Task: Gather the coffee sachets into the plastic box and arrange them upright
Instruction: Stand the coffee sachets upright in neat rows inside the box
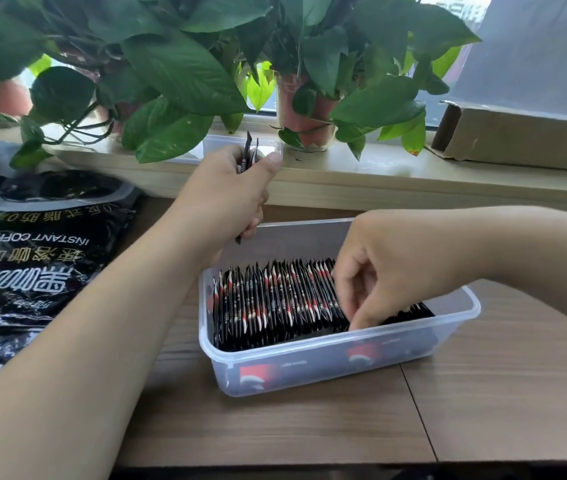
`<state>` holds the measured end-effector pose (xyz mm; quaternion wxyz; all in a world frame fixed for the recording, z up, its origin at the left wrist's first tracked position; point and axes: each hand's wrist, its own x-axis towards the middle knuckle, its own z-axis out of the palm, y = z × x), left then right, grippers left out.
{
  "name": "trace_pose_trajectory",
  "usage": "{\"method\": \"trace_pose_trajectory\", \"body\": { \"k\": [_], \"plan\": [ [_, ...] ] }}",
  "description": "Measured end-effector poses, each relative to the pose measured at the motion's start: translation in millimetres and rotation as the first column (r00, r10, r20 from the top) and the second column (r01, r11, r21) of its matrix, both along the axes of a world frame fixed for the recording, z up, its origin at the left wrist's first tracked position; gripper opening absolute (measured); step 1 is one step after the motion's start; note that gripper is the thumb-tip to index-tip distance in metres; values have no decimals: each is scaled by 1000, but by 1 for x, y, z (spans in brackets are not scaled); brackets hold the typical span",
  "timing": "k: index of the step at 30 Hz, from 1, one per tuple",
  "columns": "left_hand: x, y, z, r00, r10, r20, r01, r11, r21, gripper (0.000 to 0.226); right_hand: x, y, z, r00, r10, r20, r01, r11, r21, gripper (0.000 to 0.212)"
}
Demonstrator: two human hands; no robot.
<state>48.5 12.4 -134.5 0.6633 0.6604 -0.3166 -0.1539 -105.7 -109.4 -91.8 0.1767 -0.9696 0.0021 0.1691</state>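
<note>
Sachets (275, 299) are standing upright in the plastic box (309, 362).
Left hand (237, 192) is gripping an upright bundle (249, 152); right hand (379, 271) is touching the row, grip unclear; wooden table (275, 427), leafy windowsill (379, 171).

Potted plants (185, 74) and cardboard box (517, 136)

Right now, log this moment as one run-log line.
left hand: grips coffee sachets | right hand: reaches into upright sachet row | plastic box: on table
</note>
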Motion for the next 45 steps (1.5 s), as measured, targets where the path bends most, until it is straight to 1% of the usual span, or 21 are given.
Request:
{"method": "trace_pose_trajectory", "body": {
  "k": [4, 5, 8, 12, 17, 19, 21, 23, 25, 27, 28, 30, 32, 34, 36, 37, 39, 41, 42, 44, 45],
  "plan": [
    [-3, 0, -1, 996, -73, 54, 70, 996, 56, 23, -10, 0, -7, 998, -17, -59, 16, 1000, -19, 9],
    [-4, 0, -1, 995, -83, 62, 79, 995, 67, 22, -10, 2, -10, 999, 2, -49, -2, 1000, -14, 6],
    [-6, 0, -1, 993, -93, 73, 86, 992, 88, 21, -10, 6, -14, 1000, 23, -9, -23, 999, 39, 15],
    [-6, 0, -1, 993, -93, 73, 85, 991, 101, 22, -10, -1, -13, 999, -13, 50, 13, 1000, -5, 2],
    [-9, -1, -1, 991, -107, 76, 97, 987, 125, 25, -14, -4, -13, 997, -25, -74, 14, 990, -138, 27],
    [-9, 0, 0, 993, -97, 70, 86, 986, 145, 29, -13, -4, -12, 995, -14, -94, -3, 983, -182, 29],
    [-10, 0, 2, 995, -92, 37, 87, 987, 136, 33, -11, -8, -8, 997, -3, -77, -12, 978, -206, 25],
    [-13, -1, 6, 994, -103, -40, 105, 992, 63, 31, -8, -12, -1, 997, -33, 64, 42, 990, -133, 20],
    [-17, -1, 9, 968, -196, -155, 187, 980, -69, 26, -5, -13, 3, 949, -139, 284, 118, 989, 90, 21],
    [-22, -1, 8, 916, -348, -199, 315, 932, -181, 25, 0, -8, 3, 877, -277, 392, 145, 932, 333, 23],
    [-23, -1, 6, 894, -400, -201, 359, 909, -212, 26, 2, -4, 2, 850, -318, 420, 153, 912, 381, 25],
    [-23, -2, 3, 890, -409, -203, 374, 908, -192, 45, 7, 1, -5, 795, -322, 515, 155, 927, 341, 26],
    [-21, -3, 1, 910, -371, -182, 349, 926, -144, 64, 10, 5, -11, 726, -255, 639, 156, 966, 208, 21],
    [-21, -3, 0, 918, -367, -152, 350, 928, -129, 63, 11, 6, -15, 662, -166, 731, 158, 984, 81, 16],
    [-23, -3, 1, 925, -363, -115, 351, 930, -112, 45, 10, 4, -16, 637, -113, 762, 160, 987, 12, 20],
    [-24, -3, 2, 934, -345, -96, 335, 936, -106, 33, 8, 1, -14, 651, -116, 750, 162, 987, 12, 21],
    [-23, -1, 8, 964, -257, -71, 248, 962, -114, 21, 1, -9, -5, 757, -148, 637, 183, 983, 11, 20],
    [-19, 2, 12, 989, -145, -11, 142, 982, -128, 19, -11, -22, 7, 905, -142, 402, 171, 985, -36, 16],
    [-18, 3, 14, 994, -96, 46, 101, 987, -125, 18, -16, -27, 12, 954, -140, 264, 154, 988, -32, 12],
    [-18, 6, 15, 991, -44, 125, 59, 991, -121, 18, -20, -28, 17, 993, -115, 35, 113, 992, 54, 9],
    [-18, 6, 13, 990, -41, 135, 57, 992, -115, 18, -19, -25, 16, 997, -77, -27, 79, 994, 75, 8]
  ]
}}
